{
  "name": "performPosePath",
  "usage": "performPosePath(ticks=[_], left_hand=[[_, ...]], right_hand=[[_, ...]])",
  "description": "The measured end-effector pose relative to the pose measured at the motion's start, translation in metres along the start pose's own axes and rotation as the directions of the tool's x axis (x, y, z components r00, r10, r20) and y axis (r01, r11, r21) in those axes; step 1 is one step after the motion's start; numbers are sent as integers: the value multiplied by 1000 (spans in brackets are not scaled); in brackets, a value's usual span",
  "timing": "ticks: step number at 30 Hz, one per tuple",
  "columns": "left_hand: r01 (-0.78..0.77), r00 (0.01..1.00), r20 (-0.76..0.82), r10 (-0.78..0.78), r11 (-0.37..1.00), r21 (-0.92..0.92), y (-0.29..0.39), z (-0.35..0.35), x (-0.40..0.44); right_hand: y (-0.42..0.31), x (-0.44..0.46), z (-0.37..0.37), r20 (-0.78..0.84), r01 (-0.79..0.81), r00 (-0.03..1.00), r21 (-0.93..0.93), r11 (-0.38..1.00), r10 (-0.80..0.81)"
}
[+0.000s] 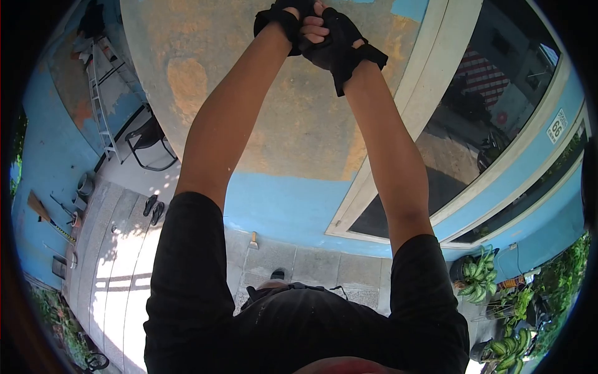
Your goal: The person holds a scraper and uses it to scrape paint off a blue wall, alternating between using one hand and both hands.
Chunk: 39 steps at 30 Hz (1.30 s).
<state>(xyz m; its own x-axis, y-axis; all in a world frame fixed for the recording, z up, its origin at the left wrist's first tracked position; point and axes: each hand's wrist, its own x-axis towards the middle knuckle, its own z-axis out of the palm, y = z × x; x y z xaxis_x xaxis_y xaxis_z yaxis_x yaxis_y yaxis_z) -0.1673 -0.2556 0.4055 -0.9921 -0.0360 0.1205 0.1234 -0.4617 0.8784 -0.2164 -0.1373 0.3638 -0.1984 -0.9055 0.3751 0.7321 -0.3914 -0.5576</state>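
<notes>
Both my arms reach up in front of a wall (299,118) with patchy grey and orange bare plaster and light blue paint lower down. At the top edge of the view my left hand (286,17), in a black fingerless glove, is partly cut off and its fingers are hidden. Against it, my right hand (330,37), also in a black fingerless glove, has its fingers curled closed. What lies inside the fingers, if anything, cannot be made out.
A window (486,93) in a pale frame is at the right. A ladder (99,100) and a black chair (149,140) stand at the left. Black sandals (153,209) and a scraper (253,241) are on the paving. Potted plants (478,274) stand at the lower right.
</notes>
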Motion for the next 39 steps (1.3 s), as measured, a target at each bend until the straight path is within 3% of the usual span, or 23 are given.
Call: performPosePath(ticks=[1,2,4,5,10,12,13,16,18,19,20,22,24,26,28,29,30,31,32,34,36,38,39], left_hand=[[-27,981,-191,44,995,92,-7,23,-20],[-31,981,-188,49,995,99,-12,29,-25],[-100,927,-334,170,971,218,-19,34,-28],[-114,854,-453,254,942,315,-12,37,-21],[-18,960,-270,69,982,187,-5,2,-5],[-298,856,-293,426,870,393,-24,-19,12],[-267,835,-339,434,858,439,-38,-17,10],[-226,850,-401,342,924,309,-97,-21,4],[-175,903,-370,219,973,149,-154,-55,14],[-111,903,-410,125,992,60,-186,-66,7],[-118,916,-392,89,992,-51,-222,-77,-5],[24,847,-532,6,999,48,-286,-92,-39],[-8,868,-478,-132,960,-279,-371,-123,-64],[134,832,-487,-267,947,-291,-435,-135,-100],[146,818,-446,-363,881,-450,-490,-134,-137],[292,814,-328,-480,825,-484,-513,-141,-156],[314,814,-298,-498,810,-495,-516,-129,-179],[272,825,-230,-516,719,-639,-532,-125,-190],[373,927,312,-209,592,-714,-567,-154,-199],[163,967,-27,-253,695,-700,-570,-146,-203],[168,931,-161,-327,777,-606,-517,-115,-210],[148,916,-260,-307,858,-492,-477,-110,-213],[124,921,-280,-271,885,-450,-461,-108,-214]], right_hand=[[5,-6,0,-44,-2,999,-7,1000,2],[6,-8,3,-76,-4,997,-25,1000,2],[11,-9,1,-63,22,998,-61,998,-26],[7,-1,3,-53,19,998,-87,996,-24],[9,3,9,-102,-13,995,4,1000,13],[17,-7,-9,-83,4,996,-37,999,-7],[23,-15,-22,-68,25,997,-71,997,-30],[50,-52,-64,-158,12,987,-82,997,-24],[78,-82,-106,-97,-10,995,-13,1000,9],[95,-100,-123,-181,-24,983,72,997,36],[111,-120,-140,-150,-92,982,148,985,114],[152,-163,-184,-198,-166,957,226,960,212],[194,-213,-208,-358,-185,895,242,952,265],[227,-261,-211,-397,-180,875,264,948,277],[265,-308,-251,-384,-265,804,453,851,454],[278,-323,-253,-400,-237,789,500,833,466],[288,-333,-256,-404,-206,802,504,839,440],[286,-333,-253,-426,-232,792,452,861,437],[281,-331,-243,-449,-258,782,397,881,432],[253,-311,-222,-560,-386,743,91,918,367],[205,-281,-178,-628,-427,761,-302,852,159],[148,-253,-149,-530,-279,847,-394,876,32],[113,-238,-125,-482,-252,875,-541,803,-50]])
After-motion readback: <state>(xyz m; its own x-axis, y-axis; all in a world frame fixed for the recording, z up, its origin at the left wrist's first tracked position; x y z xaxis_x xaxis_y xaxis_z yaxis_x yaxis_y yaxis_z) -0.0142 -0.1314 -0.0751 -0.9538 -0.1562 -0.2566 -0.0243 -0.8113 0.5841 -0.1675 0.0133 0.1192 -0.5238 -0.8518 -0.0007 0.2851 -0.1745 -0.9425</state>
